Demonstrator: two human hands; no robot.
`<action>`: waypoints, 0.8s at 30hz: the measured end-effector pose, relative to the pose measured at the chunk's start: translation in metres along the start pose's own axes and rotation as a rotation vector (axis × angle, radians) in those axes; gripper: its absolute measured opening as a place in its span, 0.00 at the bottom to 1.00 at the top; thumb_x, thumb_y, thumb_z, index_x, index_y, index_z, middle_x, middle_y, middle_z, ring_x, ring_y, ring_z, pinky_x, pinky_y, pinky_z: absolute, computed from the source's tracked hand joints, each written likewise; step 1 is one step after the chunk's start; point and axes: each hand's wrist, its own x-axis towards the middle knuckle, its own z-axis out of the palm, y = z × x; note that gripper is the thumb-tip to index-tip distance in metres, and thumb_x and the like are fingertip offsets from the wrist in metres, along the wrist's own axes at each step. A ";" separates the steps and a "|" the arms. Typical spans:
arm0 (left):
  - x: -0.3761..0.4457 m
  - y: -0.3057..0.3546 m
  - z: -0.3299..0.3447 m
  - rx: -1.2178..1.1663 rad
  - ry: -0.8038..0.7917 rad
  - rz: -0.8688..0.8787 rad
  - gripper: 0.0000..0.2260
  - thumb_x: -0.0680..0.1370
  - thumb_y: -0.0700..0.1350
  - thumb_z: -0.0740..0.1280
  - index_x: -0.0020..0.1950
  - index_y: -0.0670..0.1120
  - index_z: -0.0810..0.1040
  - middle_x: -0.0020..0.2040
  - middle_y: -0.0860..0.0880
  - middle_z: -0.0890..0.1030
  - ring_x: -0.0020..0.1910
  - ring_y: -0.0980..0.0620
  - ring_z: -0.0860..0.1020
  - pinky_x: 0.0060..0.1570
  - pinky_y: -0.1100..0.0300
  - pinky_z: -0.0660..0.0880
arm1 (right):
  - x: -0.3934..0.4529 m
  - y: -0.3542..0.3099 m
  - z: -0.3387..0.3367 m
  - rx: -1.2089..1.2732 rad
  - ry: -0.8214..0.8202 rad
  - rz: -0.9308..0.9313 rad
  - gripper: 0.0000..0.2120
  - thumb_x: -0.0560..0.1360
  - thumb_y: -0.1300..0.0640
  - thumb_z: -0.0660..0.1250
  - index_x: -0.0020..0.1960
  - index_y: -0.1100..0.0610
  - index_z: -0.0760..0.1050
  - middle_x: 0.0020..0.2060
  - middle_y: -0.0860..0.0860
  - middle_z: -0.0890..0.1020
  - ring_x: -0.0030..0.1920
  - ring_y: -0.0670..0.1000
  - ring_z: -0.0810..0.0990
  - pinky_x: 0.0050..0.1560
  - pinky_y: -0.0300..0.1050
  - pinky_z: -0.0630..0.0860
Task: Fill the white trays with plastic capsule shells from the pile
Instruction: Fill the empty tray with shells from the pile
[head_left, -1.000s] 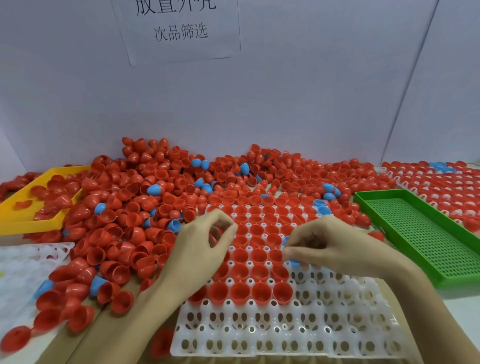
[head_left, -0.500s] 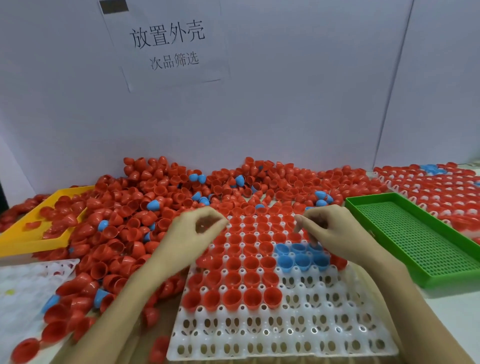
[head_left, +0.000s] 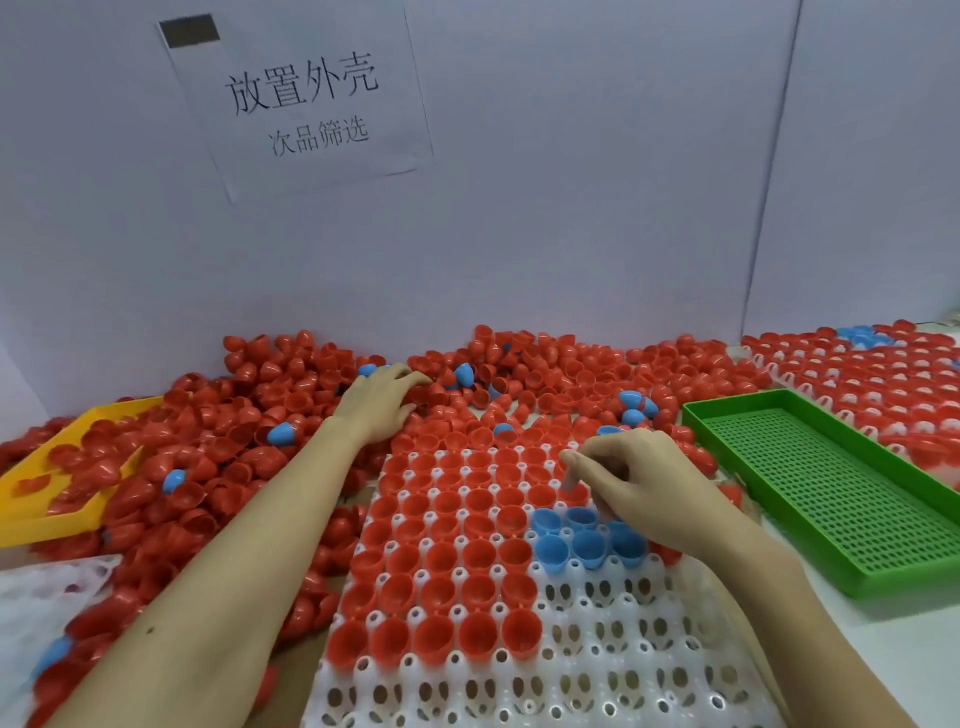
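The white tray (head_left: 597, 670) lies nearest, its far rows filled with red and blue shells. The right hand (head_left: 644, 488) hovers there, grip curled, seemingly empty. Beyond, the left hand (head_left: 382, 402) rests spread on the pile (head_left: 545, 374), between yellow tray (head_left: 62, 512) and green tray (head_left: 831, 519).

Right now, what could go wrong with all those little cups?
The left hand is digging in the heaped red pile, so shells could slide onto the white tray. The right hand hovers right over the blue shells and might knock them loose.
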 end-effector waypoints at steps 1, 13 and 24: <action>0.003 0.003 0.004 0.031 0.008 0.011 0.19 0.84 0.45 0.65 0.76 0.51 0.73 0.74 0.49 0.72 0.71 0.46 0.73 0.67 0.45 0.72 | 0.001 0.001 -0.001 -0.001 0.002 -0.002 0.18 0.85 0.48 0.64 0.42 0.53 0.85 0.26 0.48 0.82 0.25 0.43 0.78 0.33 0.33 0.73; 0.006 0.006 0.008 -0.119 -0.042 -0.098 0.08 0.81 0.34 0.62 0.53 0.35 0.81 0.57 0.39 0.78 0.57 0.39 0.78 0.59 0.46 0.75 | -0.001 0.008 0.001 -0.018 0.002 0.028 0.18 0.85 0.47 0.64 0.41 0.52 0.85 0.26 0.49 0.82 0.26 0.47 0.80 0.34 0.37 0.77; -0.096 0.056 -0.034 -0.636 0.379 -0.100 0.08 0.73 0.45 0.81 0.45 0.46 0.84 0.45 0.53 0.83 0.43 0.57 0.82 0.48 0.65 0.80 | 0.000 -0.002 0.000 0.055 0.009 0.036 0.14 0.85 0.50 0.66 0.44 0.51 0.85 0.27 0.49 0.82 0.26 0.44 0.77 0.33 0.35 0.73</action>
